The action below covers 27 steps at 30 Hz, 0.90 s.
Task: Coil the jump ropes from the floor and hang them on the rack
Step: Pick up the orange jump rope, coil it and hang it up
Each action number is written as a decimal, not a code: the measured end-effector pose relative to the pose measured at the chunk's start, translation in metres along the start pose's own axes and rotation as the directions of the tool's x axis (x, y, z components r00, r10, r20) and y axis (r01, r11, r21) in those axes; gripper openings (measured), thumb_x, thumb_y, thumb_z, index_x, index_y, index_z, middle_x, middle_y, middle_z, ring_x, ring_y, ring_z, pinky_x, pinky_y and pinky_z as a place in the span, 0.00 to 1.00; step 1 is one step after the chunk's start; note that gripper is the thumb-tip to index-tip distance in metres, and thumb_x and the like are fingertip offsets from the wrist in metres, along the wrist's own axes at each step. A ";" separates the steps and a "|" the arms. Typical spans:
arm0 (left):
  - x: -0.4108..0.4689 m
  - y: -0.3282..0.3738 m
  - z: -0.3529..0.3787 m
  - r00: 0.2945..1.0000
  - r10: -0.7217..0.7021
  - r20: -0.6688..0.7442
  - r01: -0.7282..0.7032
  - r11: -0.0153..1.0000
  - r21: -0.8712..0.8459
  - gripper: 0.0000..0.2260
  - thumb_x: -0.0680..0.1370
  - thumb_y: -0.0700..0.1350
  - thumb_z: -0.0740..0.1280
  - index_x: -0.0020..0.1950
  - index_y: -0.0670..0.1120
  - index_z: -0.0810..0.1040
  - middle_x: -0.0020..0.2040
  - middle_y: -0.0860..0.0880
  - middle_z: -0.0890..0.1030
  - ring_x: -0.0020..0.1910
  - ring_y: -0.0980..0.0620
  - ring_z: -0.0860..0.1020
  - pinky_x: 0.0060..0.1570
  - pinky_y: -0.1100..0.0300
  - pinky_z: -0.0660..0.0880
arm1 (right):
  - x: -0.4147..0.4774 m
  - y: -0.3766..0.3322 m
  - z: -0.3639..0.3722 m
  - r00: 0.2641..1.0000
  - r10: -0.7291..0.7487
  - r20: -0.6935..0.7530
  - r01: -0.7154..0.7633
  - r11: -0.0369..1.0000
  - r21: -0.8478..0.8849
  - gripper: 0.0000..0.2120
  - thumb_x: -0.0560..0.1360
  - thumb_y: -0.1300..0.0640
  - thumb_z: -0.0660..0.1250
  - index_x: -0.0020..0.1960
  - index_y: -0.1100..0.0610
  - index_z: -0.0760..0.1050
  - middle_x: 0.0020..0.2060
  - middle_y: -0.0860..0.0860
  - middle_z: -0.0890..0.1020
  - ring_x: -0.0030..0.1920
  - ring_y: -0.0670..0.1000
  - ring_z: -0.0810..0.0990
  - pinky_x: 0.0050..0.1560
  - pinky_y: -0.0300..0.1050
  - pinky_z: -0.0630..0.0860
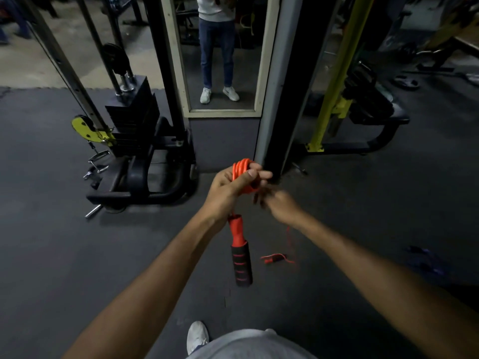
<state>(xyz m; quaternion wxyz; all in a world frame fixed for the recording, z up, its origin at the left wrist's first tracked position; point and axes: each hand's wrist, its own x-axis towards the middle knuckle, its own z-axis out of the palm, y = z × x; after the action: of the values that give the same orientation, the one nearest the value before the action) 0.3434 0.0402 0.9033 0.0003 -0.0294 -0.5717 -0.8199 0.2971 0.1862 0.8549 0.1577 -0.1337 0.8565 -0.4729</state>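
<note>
An orange jump rope (242, 168) is wound in several loops around my left hand (233, 186), which is closed on the coil. One red handle with a black foam grip (241, 260) hangs straight down below that hand. My right hand (278, 204) is blurred just right of the coil, and a thin strand of the rope trails down from it. The rope's other handle (273, 258) lies on the grey floor with a loose strand around it. No rack for the ropes is identifiable.
A black weight-stack machine (134, 120) with a yellow pulley stands at left. A framed mirror (223, 55) ahead reflects a standing person. A dark pillar (280, 99) rises beside it. A yellow-framed bench machine (363, 110) sits at right. A dark bluish object (427, 260) lies on the floor.
</note>
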 end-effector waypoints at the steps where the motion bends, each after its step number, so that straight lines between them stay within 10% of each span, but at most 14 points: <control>1: 0.003 0.000 -0.001 1.000 0.005 -0.020 -0.006 1.000 -0.014 0.06 0.79 0.36 0.63 0.52 0.40 0.78 0.47 0.43 0.85 0.43 0.49 0.82 0.52 0.57 0.77 | -0.013 0.001 0.006 0.998 0.010 0.062 -0.001 0.991 -0.136 0.15 0.81 0.57 0.56 0.37 0.49 0.73 0.29 0.43 0.77 0.30 0.40 0.73 0.35 0.41 0.65; 4: 0.010 -0.004 -0.008 0.996 0.062 -0.070 -0.052 0.989 0.138 0.08 0.79 0.36 0.63 0.52 0.45 0.81 0.56 0.37 0.82 0.47 0.50 0.80 0.52 0.60 0.77 | -0.055 -0.012 0.012 0.956 -0.115 0.271 0.249 0.806 -0.536 0.06 0.81 0.50 0.55 0.46 0.48 0.67 0.39 0.49 0.80 0.41 0.50 0.79 0.38 0.47 0.68; 9: -0.001 -0.027 -0.016 1.000 0.002 0.015 -0.007 0.928 0.372 0.07 0.82 0.39 0.60 0.49 0.45 0.78 0.35 0.55 0.82 0.38 0.59 0.77 0.42 0.67 0.73 | -0.058 -0.066 -0.026 0.903 -0.340 0.263 0.423 0.598 -0.681 0.08 0.79 0.47 0.57 0.51 0.50 0.71 0.45 0.53 0.82 0.46 0.58 0.79 0.37 0.51 0.69; 14: -0.014 -0.029 -0.005 0.990 -0.036 0.137 -0.010 0.946 0.325 0.19 0.82 0.50 0.53 0.52 0.38 0.79 0.31 0.48 0.75 0.34 0.52 0.75 0.38 0.63 0.71 | -0.011 -0.083 -0.076 0.885 -0.447 0.132 0.430 0.673 -0.602 0.07 0.70 0.45 0.68 0.45 0.46 0.78 0.39 0.43 0.82 0.40 0.45 0.80 0.39 0.44 0.74; 20: -0.002 0.000 0.002 0.985 0.024 0.173 -0.034 0.998 0.053 0.08 0.78 0.40 0.61 0.52 0.39 0.78 0.30 0.43 0.73 0.33 0.51 0.75 0.38 0.66 0.73 | 0.017 -0.008 -0.031 0.986 -0.166 0.022 0.163 0.982 0.099 0.09 0.74 0.55 0.64 0.37 0.45 0.79 0.31 0.42 0.80 0.35 0.42 0.74 0.39 0.41 0.70; 23: 0.016 0.005 0.001 0.998 0.055 -0.023 -0.055 0.998 0.002 0.07 0.80 0.39 0.62 0.55 0.40 0.78 0.33 0.50 0.81 0.36 0.56 0.79 0.42 0.66 0.76 | -0.016 0.013 0.008 0.989 -0.039 0.142 0.058 0.989 -0.134 0.14 0.81 0.57 0.57 0.38 0.47 0.73 0.31 0.44 0.74 0.32 0.41 0.71 0.40 0.46 0.69; 27: 0.020 -0.014 -0.022 0.994 0.089 -0.056 -0.061 0.923 0.379 0.08 0.80 0.40 0.63 0.56 0.37 0.75 0.30 0.53 0.80 0.33 0.60 0.77 0.41 0.66 0.73 | -0.050 -0.012 0.004 0.959 -0.192 0.209 0.272 0.828 -0.490 0.06 0.79 0.48 0.56 0.47 0.50 0.67 0.39 0.50 0.80 0.42 0.55 0.78 0.41 0.52 0.73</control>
<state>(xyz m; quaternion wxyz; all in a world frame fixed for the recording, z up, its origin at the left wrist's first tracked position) 0.3218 0.0248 0.8835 0.0579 -0.0211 -0.7166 -0.6947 0.3460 0.1955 0.8705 0.1216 -0.3094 0.9143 -0.2312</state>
